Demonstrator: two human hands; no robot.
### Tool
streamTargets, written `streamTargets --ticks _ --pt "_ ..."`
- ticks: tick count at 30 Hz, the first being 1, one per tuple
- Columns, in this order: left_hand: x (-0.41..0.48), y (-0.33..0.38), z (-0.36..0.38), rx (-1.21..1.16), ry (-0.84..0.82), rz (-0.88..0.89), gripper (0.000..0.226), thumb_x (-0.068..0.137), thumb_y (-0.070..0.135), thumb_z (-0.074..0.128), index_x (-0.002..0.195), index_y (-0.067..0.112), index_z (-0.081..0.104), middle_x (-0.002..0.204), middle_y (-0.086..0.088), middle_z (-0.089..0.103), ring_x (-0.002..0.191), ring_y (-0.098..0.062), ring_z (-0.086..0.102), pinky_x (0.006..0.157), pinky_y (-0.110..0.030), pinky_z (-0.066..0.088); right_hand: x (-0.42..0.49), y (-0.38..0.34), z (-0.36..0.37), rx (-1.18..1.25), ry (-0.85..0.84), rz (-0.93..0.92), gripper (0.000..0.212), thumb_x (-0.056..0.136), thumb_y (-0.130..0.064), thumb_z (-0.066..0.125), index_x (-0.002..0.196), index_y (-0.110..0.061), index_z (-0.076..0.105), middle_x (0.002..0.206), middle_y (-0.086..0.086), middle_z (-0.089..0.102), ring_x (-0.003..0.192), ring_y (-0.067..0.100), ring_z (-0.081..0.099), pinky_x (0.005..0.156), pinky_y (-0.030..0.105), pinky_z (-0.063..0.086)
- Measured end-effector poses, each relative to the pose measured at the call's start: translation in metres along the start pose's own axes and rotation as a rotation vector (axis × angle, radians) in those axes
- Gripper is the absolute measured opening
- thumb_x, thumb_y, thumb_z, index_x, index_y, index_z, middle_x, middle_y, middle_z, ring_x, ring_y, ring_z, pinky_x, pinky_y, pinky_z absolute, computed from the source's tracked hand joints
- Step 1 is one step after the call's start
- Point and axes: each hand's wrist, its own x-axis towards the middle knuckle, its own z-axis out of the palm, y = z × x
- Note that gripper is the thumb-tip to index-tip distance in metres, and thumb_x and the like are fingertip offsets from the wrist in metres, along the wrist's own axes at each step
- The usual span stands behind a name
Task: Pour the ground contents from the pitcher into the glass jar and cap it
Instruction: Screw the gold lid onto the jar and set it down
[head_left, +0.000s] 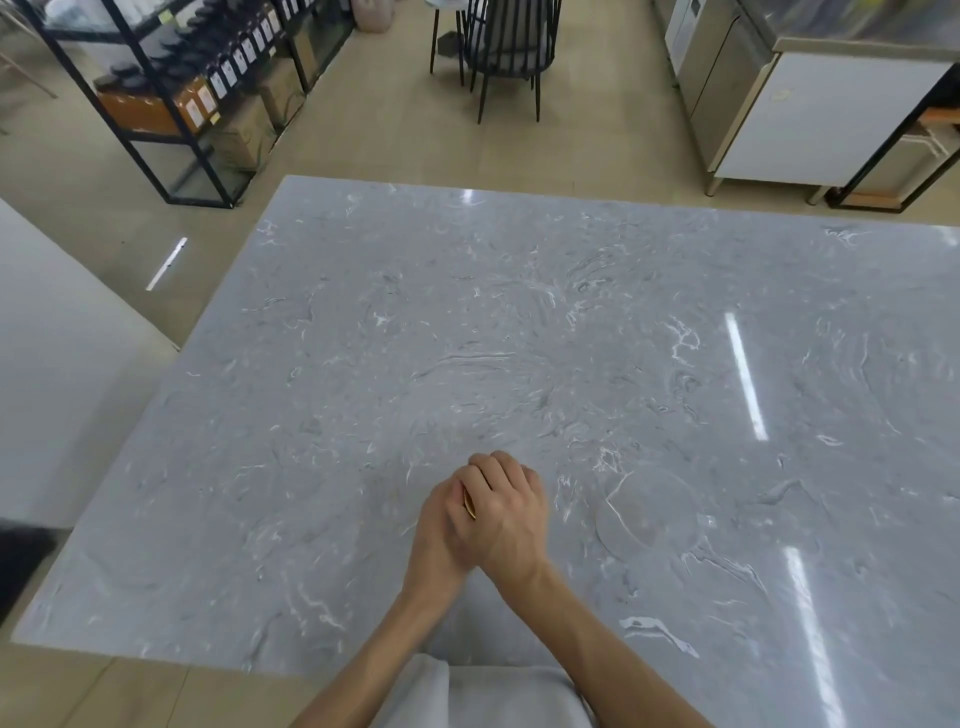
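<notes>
Gold shows in a thin sliver (469, 505) between the two hands, which are pressed together at the near middle of the grey marble counter (519, 322); the right hand (506, 519) lies over the left hand (441, 530), closed around something I cannot identify, perhaps the jar's cap. Neither pitcher nor glass jar is in view. A faint clear disc (649, 512) lies just right of the hands. Best to bring jar and pitcher close first, then pour slowly.
</notes>
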Motion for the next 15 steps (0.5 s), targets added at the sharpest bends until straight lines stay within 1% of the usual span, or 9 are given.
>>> streamTargets --ticks 1,2,4,5,7,9,11,12,15 --pt "-0.002 0.000 0.000 -0.026 0.003 -0.012 0.055 0.091 0.018 0.059 0.112 0.067 0.049 0.110 0.052 0.056 0.104 0.028 0.054 0.085 0.002 0.044 0.001 -0.002 -0.001 0.005 -0.004 0.021 0.009 0.081 -0.021 0.066 0.073 -0.019 0.066 0.083 -0.007 0.068 0.087 0.018 0.065 0.071 0.033 0.047" --pt "0.001 0.001 0.000 -0.009 -0.038 -0.034 0.047 0.090 0.021 0.059 0.112 0.062 0.051 0.108 0.046 0.059 0.105 0.022 0.058 0.085 0.000 0.046 0.002 -0.003 -0.002 0.023 -0.013 0.038 0.008 0.081 -0.021 0.066 0.074 -0.020 0.067 0.085 -0.007 0.069 0.088 0.018 0.065 0.072 0.033 0.047" --pt "0.017 0.009 -0.003 0.162 -0.154 -0.075 0.020 0.095 0.020 0.059 0.102 0.039 0.058 0.093 0.023 0.061 0.101 0.006 0.065 0.082 -0.014 0.049 0.001 0.002 -0.007 0.092 -0.055 0.015 0.005 0.082 -0.023 0.067 0.081 -0.020 0.070 0.091 -0.007 0.070 0.095 0.019 0.064 0.078 0.035 0.048" --pt "0.024 0.007 -0.005 0.180 -0.206 -0.049 0.014 0.095 0.017 0.060 0.097 0.031 0.059 0.090 0.022 0.057 0.098 0.006 0.065 0.082 -0.019 0.048 0.000 0.009 -0.010 0.134 -0.094 -0.053 0.007 0.084 -0.023 0.066 0.086 -0.019 0.071 0.097 -0.006 0.071 0.101 0.020 0.064 0.082 0.036 0.049" --pt "0.034 0.005 -0.016 0.118 -0.265 0.060 0.018 0.083 0.025 0.068 0.091 0.038 0.060 0.085 0.025 0.062 0.092 0.016 0.064 0.077 -0.014 0.049 0.002 0.028 -0.018 0.223 -0.207 -0.299 0.014 0.089 -0.021 0.064 0.099 -0.019 0.074 0.112 -0.004 0.072 0.114 0.023 0.062 0.093 0.036 0.049" --pt "0.040 -0.006 -0.025 0.147 -0.293 0.148 0.026 0.069 0.038 0.077 0.091 0.043 0.065 0.087 0.026 0.070 0.089 0.015 0.066 0.082 -0.016 0.052 0.012 0.046 -0.025 0.314 -0.318 -0.484 0.018 0.094 -0.021 0.062 0.106 -0.018 0.075 0.122 -0.002 0.070 0.119 0.024 0.061 0.100 0.033 0.048" --pt "0.039 -0.005 -0.025 0.231 -0.259 0.121 0.031 0.066 0.047 0.078 0.090 0.054 0.060 0.084 0.034 0.066 0.083 0.015 0.064 0.087 -0.017 0.047 0.021 0.051 -0.025 0.351 -0.347 -0.473 0.016 0.092 -0.021 0.063 0.102 -0.018 0.076 0.117 -0.002 0.071 0.111 0.022 0.063 0.093 0.034 0.052" --pt "0.036 -0.002 -0.021 0.244 -0.215 0.076 0.029 0.066 0.048 0.075 0.089 0.053 0.058 0.078 0.033 0.064 0.080 0.014 0.065 0.079 -0.012 0.045 0.022 0.049 -0.023 0.337 -0.313 -0.430 0.013 0.089 -0.019 0.065 0.096 -0.018 0.076 0.110 -0.003 0.072 0.105 0.021 0.065 0.086 0.035 0.053" --pt "0.023 0.010 -0.005 0.104 -0.027 -0.050 0.037 0.070 0.046 0.069 0.106 0.038 0.063 0.082 0.032 0.057 0.082 0.019 0.062 0.068 0.002 0.042 0.017 0.038 -0.013 0.239 -0.149 -0.262 0.007 0.079 -0.018 0.070 0.084 -0.021 0.075 0.095 -0.006 0.073 0.094 0.018 0.066 0.074 0.034 0.054"
